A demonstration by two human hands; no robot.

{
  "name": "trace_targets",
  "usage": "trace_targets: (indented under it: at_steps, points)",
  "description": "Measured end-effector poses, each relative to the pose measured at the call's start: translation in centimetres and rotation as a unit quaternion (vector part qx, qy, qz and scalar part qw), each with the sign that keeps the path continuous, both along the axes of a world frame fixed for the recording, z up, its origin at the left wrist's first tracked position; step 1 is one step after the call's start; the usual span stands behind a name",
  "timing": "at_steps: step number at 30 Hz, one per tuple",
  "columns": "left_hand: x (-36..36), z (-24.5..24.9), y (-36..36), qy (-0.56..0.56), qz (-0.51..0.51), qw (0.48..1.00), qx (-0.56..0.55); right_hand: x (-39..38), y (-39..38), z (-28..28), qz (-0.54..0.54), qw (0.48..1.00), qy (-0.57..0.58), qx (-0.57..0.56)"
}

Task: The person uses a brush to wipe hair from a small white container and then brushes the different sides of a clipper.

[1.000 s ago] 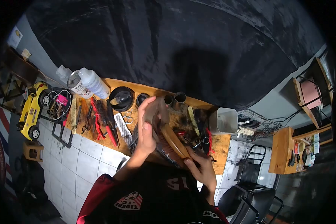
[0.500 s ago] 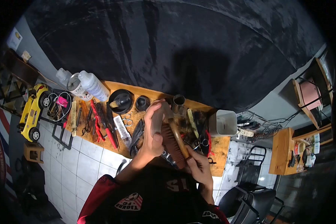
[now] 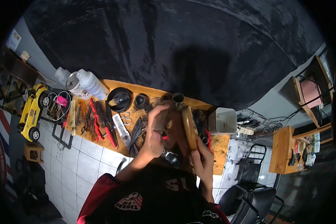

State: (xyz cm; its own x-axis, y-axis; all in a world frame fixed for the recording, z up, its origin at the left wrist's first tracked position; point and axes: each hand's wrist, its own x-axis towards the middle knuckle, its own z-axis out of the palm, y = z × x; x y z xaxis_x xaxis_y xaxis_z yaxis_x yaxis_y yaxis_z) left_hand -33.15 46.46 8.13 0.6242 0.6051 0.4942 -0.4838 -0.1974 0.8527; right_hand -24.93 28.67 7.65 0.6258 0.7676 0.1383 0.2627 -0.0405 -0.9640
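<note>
Head view shows the wooden brush [image 3: 189,127] held on its edge above the counter [image 3: 222,143], near the middle. The right hand [image 3: 203,161] grips its lower end with fingers closed around the wood. The left hand [image 3: 153,136] is just beside the bristle side with fingers curled; I cannot tell if they hold something. The near counter edge is close under both wrists. A white container [image 3: 223,121] stands just right of the brush and a metal cup [image 3: 178,98] behind it. Scissors [image 3: 127,118], a black bowl [image 3: 119,99] and a white bottle [image 3: 92,85] lie to the left, so little free room remains.
</note>
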Motion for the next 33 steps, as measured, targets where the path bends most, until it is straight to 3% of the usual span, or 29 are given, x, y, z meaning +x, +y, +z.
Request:
trace_targets:
  at_steps: [3,6,7,10,11,14,15,18,19,25,28,29,32,33]
  points:
    - [0.9,0.4,-1.4,-0.041,-0.030,0.998,-0.021,0.2,0.9,0.9,-0.023,0.996,-0.078,-0.023]
    - [0.1,0.0,-0.6,-0.001,-0.071,0.991,-0.112,0.5,-0.2,1.0,0.081,0.993,-0.088,-0.019]
    - [0.0,0.6,-0.4,-0.012,-0.119,0.983,-0.140,0.6,0.1,0.8,0.086,0.990,-0.102,0.040]
    - [0.0,0.4,-0.6,0.012,-0.056,0.991,-0.124,0.3,0.3,0.4,-0.003,0.994,-0.091,0.057]
    - [-0.1,0.7,-1.1,-0.013,-0.074,0.984,-0.163,0.0,0.3,0.8,-0.045,0.998,-0.051,-0.006]
    - [0.0,0.8,-1.6,0.005,-0.089,0.984,-0.152,-0.4,1.0,1.5,-0.063,0.995,-0.073,-0.033]
    - [0.3,0.4,-1.6,0.022,-0.040,0.993,-0.105,-0.5,0.8,1.4,-0.043,0.992,-0.102,-0.057]
    - [0.0,-0.2,-0.4,0.053,-0.062,0.992,-0.097,-0.7,0.5,1.3,0.014,0.995,-0.099,0.006]
    - [0.0,0.6,-0.5,0.008,-0.126,0.982,-0.140,-0.8,0.5,0.5,0.013,0.992,-0.105,0.062]
    - [0.5,0.5,-2.1,-0.002,-0.076,0.981,-0.180,-0.9,0.9,0.5,-0.100,0.992,-0.074,-0.020]
    - [0.3,-0.4,-0.7,0.055,-0.073,0.987,-0.134,-0.9,0.3,0.8,0.011,0.997,-0.081,0.002]
    - [0.2,-0.6,-0.3,0.053,-0.082,0.980,-0.174,-0.9,0.3,0.5,0.026,0.996,-0.087,0.025]
    - [0.0,0.5,-0.2,0.027,-0.120,0.984,-0.125,-0.3,0.0,-0.5,0.034,0.991,-0.083,0.102]
    - [-0.2,1.0,-0.5,0.008,-0.134,0.978,-0.158,-0.2,-0.1,-0.6,0.019,0.993,-0.060,0.100]
